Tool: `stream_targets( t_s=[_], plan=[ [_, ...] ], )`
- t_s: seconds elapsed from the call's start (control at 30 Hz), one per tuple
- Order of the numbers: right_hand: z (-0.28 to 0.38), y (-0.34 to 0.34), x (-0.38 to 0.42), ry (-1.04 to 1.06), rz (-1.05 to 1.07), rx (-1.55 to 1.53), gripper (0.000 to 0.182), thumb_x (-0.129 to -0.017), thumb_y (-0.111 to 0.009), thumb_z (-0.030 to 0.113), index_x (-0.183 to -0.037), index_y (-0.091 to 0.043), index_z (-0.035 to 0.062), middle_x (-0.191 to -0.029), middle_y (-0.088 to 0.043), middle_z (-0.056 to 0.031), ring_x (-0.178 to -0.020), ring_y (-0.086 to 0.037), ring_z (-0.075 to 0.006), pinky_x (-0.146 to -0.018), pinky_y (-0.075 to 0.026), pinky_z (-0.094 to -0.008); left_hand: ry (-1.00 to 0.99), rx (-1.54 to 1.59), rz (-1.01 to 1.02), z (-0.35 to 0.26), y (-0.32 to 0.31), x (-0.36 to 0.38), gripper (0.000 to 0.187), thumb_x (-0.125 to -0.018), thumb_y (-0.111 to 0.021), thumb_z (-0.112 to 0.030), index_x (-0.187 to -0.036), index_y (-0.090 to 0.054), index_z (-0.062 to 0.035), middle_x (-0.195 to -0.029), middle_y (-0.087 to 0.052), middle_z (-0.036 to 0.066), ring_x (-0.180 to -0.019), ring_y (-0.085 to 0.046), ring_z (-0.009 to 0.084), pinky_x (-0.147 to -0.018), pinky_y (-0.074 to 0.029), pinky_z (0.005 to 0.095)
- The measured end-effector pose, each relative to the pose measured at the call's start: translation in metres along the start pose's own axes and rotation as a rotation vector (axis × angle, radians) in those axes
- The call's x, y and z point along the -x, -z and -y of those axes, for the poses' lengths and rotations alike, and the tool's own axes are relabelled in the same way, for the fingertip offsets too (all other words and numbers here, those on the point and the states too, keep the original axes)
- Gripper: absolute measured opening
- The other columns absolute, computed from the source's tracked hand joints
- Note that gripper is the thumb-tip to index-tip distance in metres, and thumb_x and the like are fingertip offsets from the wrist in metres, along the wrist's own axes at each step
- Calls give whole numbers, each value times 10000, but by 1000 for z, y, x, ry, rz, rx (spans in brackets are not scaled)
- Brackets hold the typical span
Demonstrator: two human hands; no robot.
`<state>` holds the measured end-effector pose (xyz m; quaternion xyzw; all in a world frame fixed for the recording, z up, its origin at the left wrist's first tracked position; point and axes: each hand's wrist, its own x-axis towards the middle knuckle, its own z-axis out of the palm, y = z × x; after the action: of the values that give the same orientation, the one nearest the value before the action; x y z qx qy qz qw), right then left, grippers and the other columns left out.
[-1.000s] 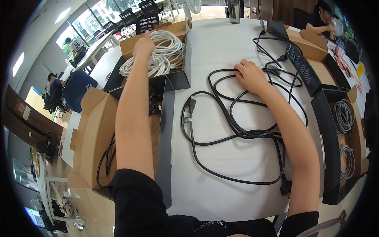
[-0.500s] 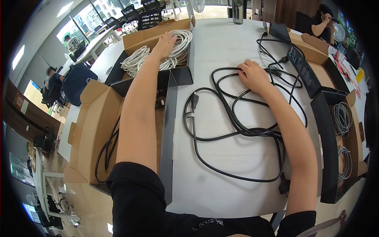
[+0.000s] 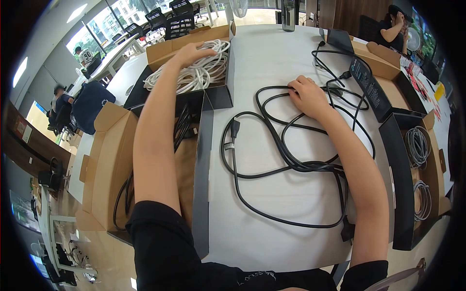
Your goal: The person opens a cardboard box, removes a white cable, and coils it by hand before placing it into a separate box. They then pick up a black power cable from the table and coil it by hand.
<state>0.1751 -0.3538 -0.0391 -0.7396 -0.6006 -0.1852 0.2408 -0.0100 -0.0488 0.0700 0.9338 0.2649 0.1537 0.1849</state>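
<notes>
My left hand (image 3: pixel 190 52) reaches into the far cardboard box (image 3: pixel 167 48) and its fingers curl around a strand of the coiled white cable (image 3: pixel 204 72) lying there. My right hand (image 3: pixel 307 94) rests palm down on a tangled black power cable (image 3: pixel 286 160) spread over the white table (image 3: pixel 272 233). The black cable's plug (image 3: pixel 235 129) lies free to the left of that hand.
An open cardboard box (image 3: pixel 109 165) with black cables sits at the near left. Boxes with grey cable coils (image 3: pixel 417 145) stand at the right. A long black box (image 3: pixel 371 85) lies beyond. Another person (image 3: pixel 395 24) sits at the far right; others sit far left.
My left hand went from lying flat on the white coil to curling its fingers around a strand. My right hand stayed on the black cable.
</notes>
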Motion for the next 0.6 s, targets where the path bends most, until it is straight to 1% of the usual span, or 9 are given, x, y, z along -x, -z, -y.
stream_targets(
  t_s=[0.07, 0.17, 0.23, 0.27, 0.37, 0.4, 0.5, 0.57, 0.6],
  plan=[
    [0, 0, -1, 0, 0, -4, 144, -800, -545, 176, -888, -583, 70, -877, -530, -73, -859, -537, -257, -736, -464, -357, 21, -28, -28, 20, 8, -9, 698, -638, -649, -544, -1165, -561, -95, -1039, -594, 147, -930, -573, 217, -789, -437, 297],
    [0, 1, 0, -4, 5, 1, 146, -799, -547, 179, -890, -585, 72, -879, -531, -71, -861, -537, -252, -739, -464, -355, 103, 267, 130, 19, 44, -6, 601, -679, -617, -527, -1108, -599, -108, -983, -607, 114, -865, -575, 174, -741, -436, 295],
    [1, 0, 0, -7, 6, 0, 146, -798, -549, 180, -891, -586, 74, -881, -531, -69, -863, -537, -249, -740, -464, -354, -94, 207, 9, 3, 66, 17, 504, -720, -585, -501, -1048, -625, -120, -909, -607, 65, -813, -557, 139, -708, -419, 278],
    [0, -1, 0, -7, 5, -3, 146, -798, -549, 181, -891, -586, 74, -882, -531, -69, -864, -537, -249, -740, -464, -354, -51, 56, -2, -12, 73, 30, 589, -739, -534, -504, -1125, -588, -63, -1314, -414, 154, -1112, -480, 236, -939, -350, 330],
    [0, -1, -1, -9, -1, -3, 144, -796, -550, 179, -889, -589, 77, -883, -531, -69, -866, -537, -249, -740, -464, -354, -65, 75, -13, 0, 74, 36, 579, -739, -542, -492, -1124, -588, -63, -1312, -418, 152, -1125, -469, 234, -937, -349, 326],
    [0, -1, 0, -11, -3, -2, 143, -795, -551, 178, -888, -589, 78, -883, -531, -69, -866, -537, -249, -740, -464, -354, 49, 165, 149, 8, 77, 29, 634, -732, -554, -511, -1180, -544, -63, -1309, -423, 153, -1175, -429, 251, -962, -328, 326],
    [-1, -3, 0, -9, -10, -6, 142, -792, -551, 176, -888, -590, 79, -885, -531, -67, -865, -538, -248, -739, -465, -354, 25, 24, 136, 21, 29, 24, 711, -728, -557, -544, -1230, -488, -45, -1295, -428, 179, -1215, -390, 275, -989, -307, 334],
    [-1, -3, 0, -8, -20, -4, 142, -791, -552, 177, -888, -590, 80, -887, -531, -66, -865, -538, -246, -738, -465, -353, -109, -356, -21, 56, -28, 5, 810, -727, -523, -601, -1303, -387, -47, -1283, -420, 222, -1229, -369, 313, -1009, -292, 364],
    [-2, -3, 0, -8, -24, -1, 142, -791, -552, 177, -889, -590, 81, -888, -530, -65, -864, -538, -245, -738, -465, -352, -35, -382, -15, 44, -32, 6, 834, -715, -501, -626, -1329, -340, -85, -1307, -381, 224, -1238, -350, 327, -1017, -283, 380]
  ],
)
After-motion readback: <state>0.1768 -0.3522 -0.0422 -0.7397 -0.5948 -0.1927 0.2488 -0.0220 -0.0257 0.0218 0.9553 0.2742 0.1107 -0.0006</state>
